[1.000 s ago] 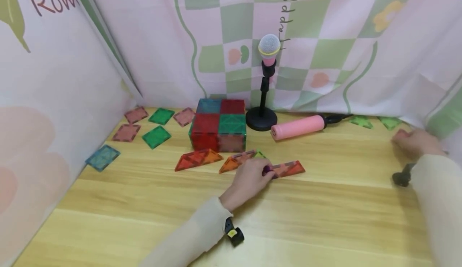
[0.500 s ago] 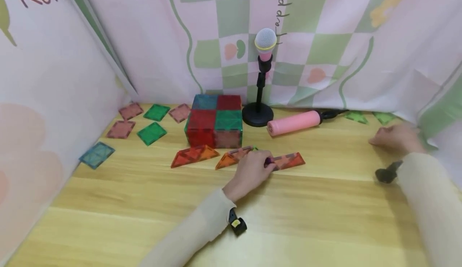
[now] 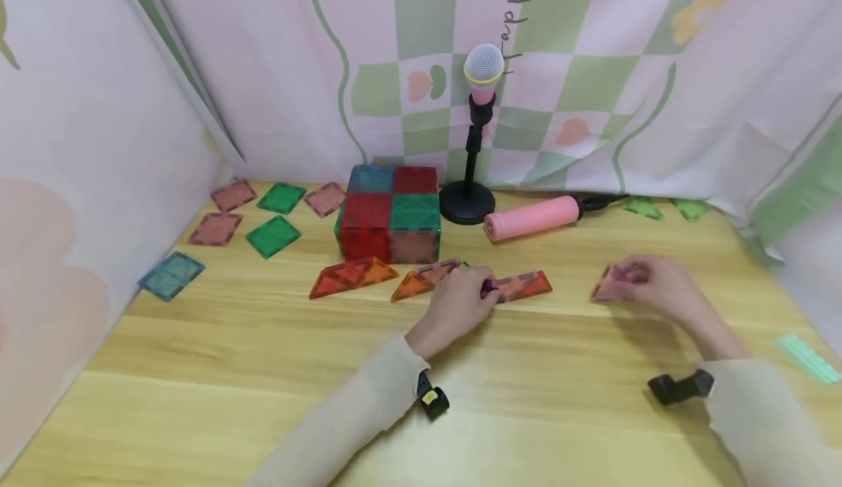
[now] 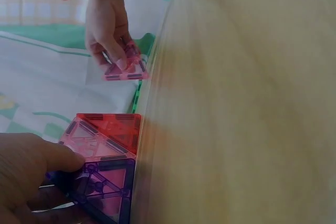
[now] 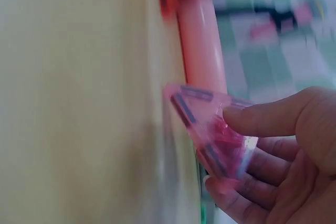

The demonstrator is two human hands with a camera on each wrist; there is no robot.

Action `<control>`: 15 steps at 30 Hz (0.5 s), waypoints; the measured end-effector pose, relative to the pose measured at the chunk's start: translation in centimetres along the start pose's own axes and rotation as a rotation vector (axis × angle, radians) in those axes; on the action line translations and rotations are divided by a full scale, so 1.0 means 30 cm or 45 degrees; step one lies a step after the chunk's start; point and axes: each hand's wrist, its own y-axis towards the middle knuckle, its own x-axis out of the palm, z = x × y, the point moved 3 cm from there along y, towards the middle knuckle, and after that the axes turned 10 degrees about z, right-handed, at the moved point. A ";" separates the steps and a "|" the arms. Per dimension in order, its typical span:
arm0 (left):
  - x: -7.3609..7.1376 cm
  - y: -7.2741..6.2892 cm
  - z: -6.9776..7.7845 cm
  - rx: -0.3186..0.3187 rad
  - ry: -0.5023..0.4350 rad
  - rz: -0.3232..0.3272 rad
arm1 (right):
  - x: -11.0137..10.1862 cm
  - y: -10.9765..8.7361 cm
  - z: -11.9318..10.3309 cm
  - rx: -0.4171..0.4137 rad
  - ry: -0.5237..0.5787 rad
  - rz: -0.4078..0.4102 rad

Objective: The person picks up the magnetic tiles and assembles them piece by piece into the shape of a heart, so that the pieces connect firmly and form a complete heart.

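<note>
My left hand point(image 3: 458, 297) pinches a purple magnetic tile point(image 4: 107, 182) that stands upright on the table, thumb on its near face. Against it stand a pink tile and a red triangular tile point(image 4: 123, 127), forming a low strip. In the right hand point(image 3: 664, 289) is a translucent pink triangular magnetic tile point(image 5: 207, 124), pinched between thumb and fingers above the table, to the right of that strip. Left of the left hand, an orange-and-pink strip point(image 3: 414, 282) stands partly covered by the hand. A red-and-orange strip point(image 3: 351, 277) stands farther left.
Behind the strips stands a box of coloured tiles point(image 3: 395, 216). Next to it are a microphone on a black stand point(image 3: 468, 202) and a pink cylinder with a black strap point(image 3: 533, 219). Several square tiles point(image 3: 272, 236) lie at the left, and green pieces point(image 3: 641, 208) at the back right.
The right hand has come leftward and nearer from the far right, and a pink triangle now shows clearly in it. The left hand keeps its place at the purple tile.
</note>
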 end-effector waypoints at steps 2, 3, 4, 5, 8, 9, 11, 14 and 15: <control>0.000 0.000 0.003 0.003 -0.014 -0.004 | 0.034 -0.045 -0.060 -0.034 0.037 0.021; 0.001 -0.001 0.004 0.003 -0.022 -0.005 | 0.050 -0.066 -0.089 -0.047 0.054 0.023; -0.001 0.000 0.004 0.002 -0.022 -0.006 | 0.068 -0.081 -0.116 -0.065 0.069 0.025; -0.002 0.000 0.004 0.000 -0.022 -0.006 | 0.084 -0.094 -0.141 -0.080 0.085 0.022; -0.008 -0.001 0.007 -0.003 -0.018 -0.001 | 0.123 -0.122 -0.203 -0.123 0.113 0.022; -0.011 -0.001 0.009 -0.002 -0.018 0.002 | 0.133 -0.128 -0.220 -0.140 0.123 0.022; -0.017 -0.004 0.012 -0.002 -0.020 0.004 | 0.148 -0.137 -0.246 -0.166 0.139 0.021; -0.031 -0.013 0.018 -0.002 -0.020 -0.002 | 0.164 -0.149 -0.278 -0.211 0.177 0.016; -0.037 -0.018 0.021 0.000 -0.010 -0.002 | 0.169 -0.154 -0.287 -0.227 0.189 0.017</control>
